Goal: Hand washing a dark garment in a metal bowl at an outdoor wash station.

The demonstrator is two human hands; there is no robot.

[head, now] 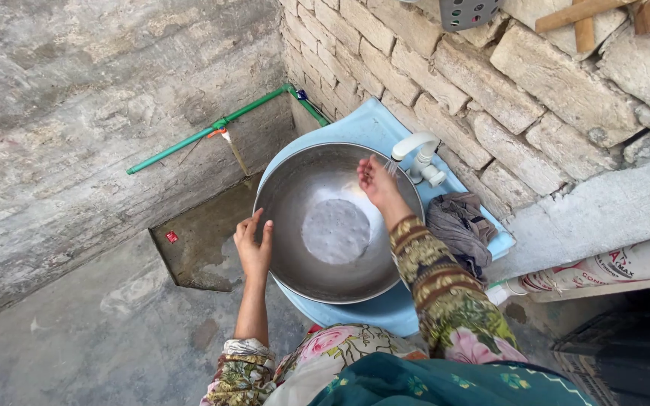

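We're mid-rinse: the bowl point(325, 225) sits in the blue sink point(374, 124), left hand point(254, 246) steadying its nine o'clock rim, fingers together. Right hand point(376, 183) cups loosely under the tap point(417, 154) at one o'clock. Next, probably swirling the water.

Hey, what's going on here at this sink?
A person stands over a light blue sink set against a stone wall. A large metal bowl sits in the sink with a little foamy water at its bottom. The left hand rests on the bowl's near rim, fingers spread. The right hand is cupped, palm up, under the white tap, over the bowl. A crumpled grey cloth lies on the sink's edge beside the bowl.
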